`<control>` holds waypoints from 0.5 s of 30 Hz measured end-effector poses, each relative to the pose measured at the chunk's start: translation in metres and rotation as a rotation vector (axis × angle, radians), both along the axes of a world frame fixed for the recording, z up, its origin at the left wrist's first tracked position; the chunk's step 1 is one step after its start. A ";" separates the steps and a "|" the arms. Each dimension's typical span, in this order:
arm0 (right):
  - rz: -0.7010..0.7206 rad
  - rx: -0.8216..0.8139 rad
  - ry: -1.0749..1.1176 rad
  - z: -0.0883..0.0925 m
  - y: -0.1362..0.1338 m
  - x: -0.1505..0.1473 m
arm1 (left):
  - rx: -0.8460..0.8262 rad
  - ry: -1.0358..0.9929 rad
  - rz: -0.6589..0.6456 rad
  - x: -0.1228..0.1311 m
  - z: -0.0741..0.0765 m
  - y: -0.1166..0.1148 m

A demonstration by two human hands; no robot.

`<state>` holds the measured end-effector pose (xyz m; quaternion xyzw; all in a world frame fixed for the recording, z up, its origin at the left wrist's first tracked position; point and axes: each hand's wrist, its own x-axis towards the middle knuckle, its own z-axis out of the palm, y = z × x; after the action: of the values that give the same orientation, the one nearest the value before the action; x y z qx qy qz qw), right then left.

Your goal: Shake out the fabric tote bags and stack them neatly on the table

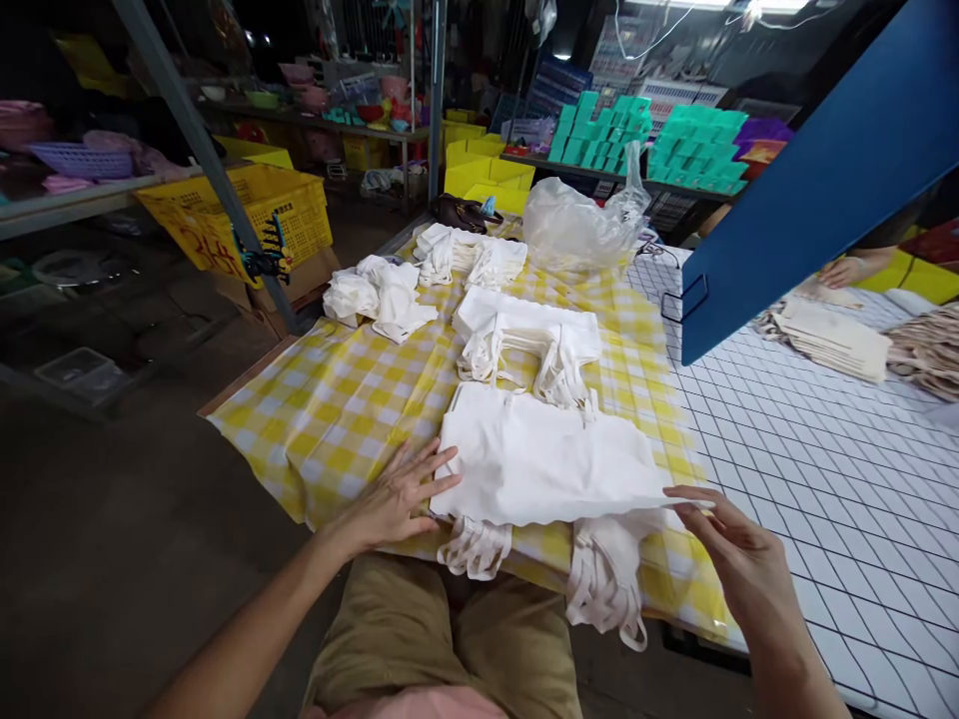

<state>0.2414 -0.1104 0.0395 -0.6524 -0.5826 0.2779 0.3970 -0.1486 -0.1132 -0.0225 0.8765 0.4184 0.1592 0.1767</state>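
Observation:
A pile of white strapped garments (546, 454) lies in front of me on a yellow checked cloth (337, 379), the straps hanging toward the table's near edge. My right hand (738, 554) pinches the near right corner of the top garment and lifts it slightly. Fingers apart, my left hand (409, 489) rests at the pile's left edge. Just beyond sits a second stack of white garments (528, 335), its straps bunched toward me. Farther back are another white stack (472, 255) and a loose crumpled white heap (382, 295).
A clear plastic bag (573, 225) stands at the far end. On the right, a blue panel (816, 180) slants over a white grid-patterned table (786, 469). A co-worker's hand (850, 272) is near beige fabric stacks (835, 335). A yellow crate (240, 215) stands left, by a metal post.

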 end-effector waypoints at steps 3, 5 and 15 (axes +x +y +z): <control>0.015 -0.014 0.009 0.003 0.002 -0.001 | 0.055 0.009 0.015 0.001 -0.003 -0.002; 0.028 -0.024 0.009 0.006 0.004 -0.001 | 0.082 0.010 0.036 0.003 -0.004 -0.004; 0.084 0.040 0.184 0.022 0.022 0.000 | 0.068 -0.046 0.060 0.008 -0.007 -0.006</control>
<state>0.2410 -0.0883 0.0617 -0.5913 -0.5760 0.3412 0.4497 -0.1402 -0.1190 -0.0293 0.8652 0.4347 0.1986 0.1517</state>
